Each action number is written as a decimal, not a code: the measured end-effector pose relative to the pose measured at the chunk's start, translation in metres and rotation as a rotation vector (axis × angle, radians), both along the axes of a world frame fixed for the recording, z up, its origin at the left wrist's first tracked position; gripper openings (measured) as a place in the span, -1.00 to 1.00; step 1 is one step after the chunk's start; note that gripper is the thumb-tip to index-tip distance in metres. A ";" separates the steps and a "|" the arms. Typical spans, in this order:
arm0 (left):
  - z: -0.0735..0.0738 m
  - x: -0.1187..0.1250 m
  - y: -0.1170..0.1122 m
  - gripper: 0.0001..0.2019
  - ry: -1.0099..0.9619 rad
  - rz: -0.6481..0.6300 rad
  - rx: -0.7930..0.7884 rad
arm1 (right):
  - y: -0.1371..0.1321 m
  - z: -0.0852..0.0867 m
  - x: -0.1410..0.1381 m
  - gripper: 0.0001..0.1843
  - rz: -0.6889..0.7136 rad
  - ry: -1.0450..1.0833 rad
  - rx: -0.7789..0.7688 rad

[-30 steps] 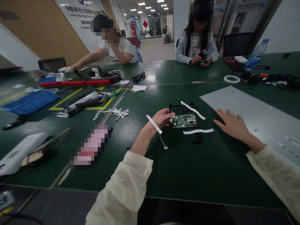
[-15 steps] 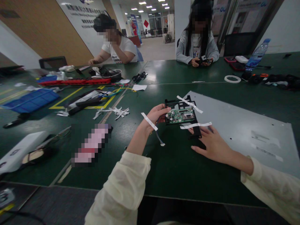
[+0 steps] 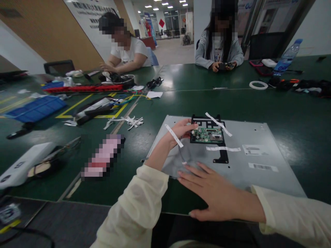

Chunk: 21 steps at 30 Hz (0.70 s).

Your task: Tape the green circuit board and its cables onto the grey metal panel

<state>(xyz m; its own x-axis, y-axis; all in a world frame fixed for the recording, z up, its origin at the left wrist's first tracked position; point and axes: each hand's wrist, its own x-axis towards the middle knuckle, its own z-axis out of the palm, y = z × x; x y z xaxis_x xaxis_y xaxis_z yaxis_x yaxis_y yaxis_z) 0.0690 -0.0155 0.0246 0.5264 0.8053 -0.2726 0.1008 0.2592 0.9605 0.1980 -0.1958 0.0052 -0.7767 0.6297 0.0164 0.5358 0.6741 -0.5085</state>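
My left hand (image 3: 181, 130) grips the left edge of a black plastic frame (image 3: 209, 122) that carries a green circuit board (image 3: 207, 135), and a white tape strip sticks to the hand's back. Two more white tape strips (image 3: 223, 148) lie across the frame. The frame rests on a large grey metal panel (image 3: 258, 172) on the green table (image 3: 284, 110). My right hand (image 3: 214, 194) lies flat with fingers spread on the panel's near edge. A thin cable hangs down from the frame beside my left wrist.
Two people sit across the table, one holding a phone. A blue tray (image 3: 36, 108), a red strip (image 3: 82, 89), cables and tape scraps (image 3: 129, 121) lie at the left. A white device (image 3: 20, 168) sits near left; a tape roll (image 3: 258, 85) and water bottle (image 3: 287, 57) at the far right.
My right hand has pulled the grey panel from the right towards me and under the frame. My left hand has kept its hold on the frame throughout.
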 end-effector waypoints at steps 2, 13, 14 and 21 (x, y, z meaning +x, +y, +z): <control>-0.003 0.002 -0.002 -0.71 0.023 -0.027 -0.010 | -0.002 0.001 -0.006 -0.14 0.033 0.019 -0.018; -0.021 0.009 -0.001 -0.71 0.319 -0.051 0.184 | -0.002 0.002 -0.006 -0.19 0.055 0.032 -0.016; -0.022 0.008 -0.001 -0.71 0.385 -0.068 0.273 | -0.002 0.002 -0.006 -0.19 0.052 0.033 -0.011; -0.020 0.000 -0.001 -0.70 0.642 -0.023 0.896 | -0.002 0.003 -0.006 -0.21 0.041 0.043 0.010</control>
<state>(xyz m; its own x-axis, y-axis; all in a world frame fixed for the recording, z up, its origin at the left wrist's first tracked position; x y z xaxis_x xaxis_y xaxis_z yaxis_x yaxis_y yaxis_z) 0.0685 -0.0163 0.0046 0.5132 0.8398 0.1773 0.6445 -0.5135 0.5665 0.1919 -0.1983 0.0079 -0.8006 0.5966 0.0563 0.4852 0.7005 -0.5233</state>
